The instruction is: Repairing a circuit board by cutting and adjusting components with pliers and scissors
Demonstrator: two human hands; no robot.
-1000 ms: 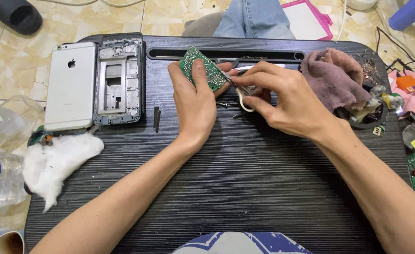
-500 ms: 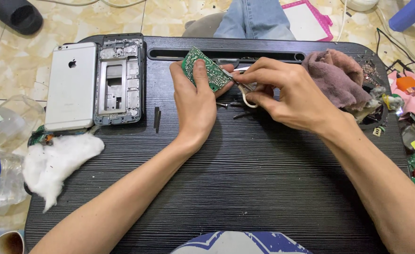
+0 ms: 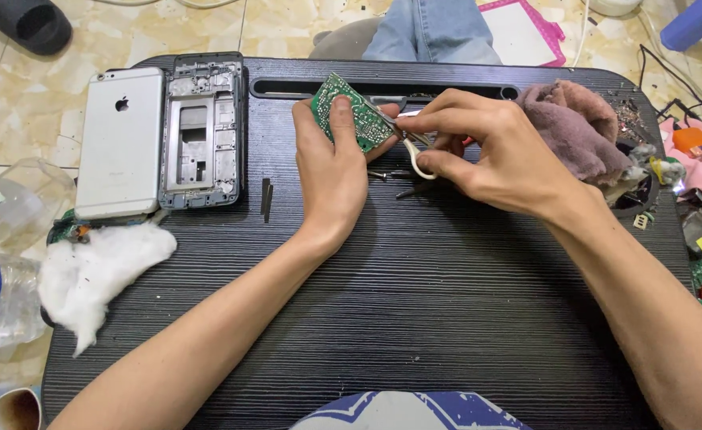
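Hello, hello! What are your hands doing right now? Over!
Left hand holds green circuit board. Right hand works small scissors at board's edge. Purple cloth just beside right hand, not blocking. Over.

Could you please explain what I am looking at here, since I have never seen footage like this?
The one view comes from a camera on a person's head, looking down at their own bare hands over a black lap table. The left hand holds a small green circuit board. The right hand works a small white-handled tool against its edge. On the left lie a silver phone back, a bare phone frame and white cotton wool; a mauve cloth lies right.
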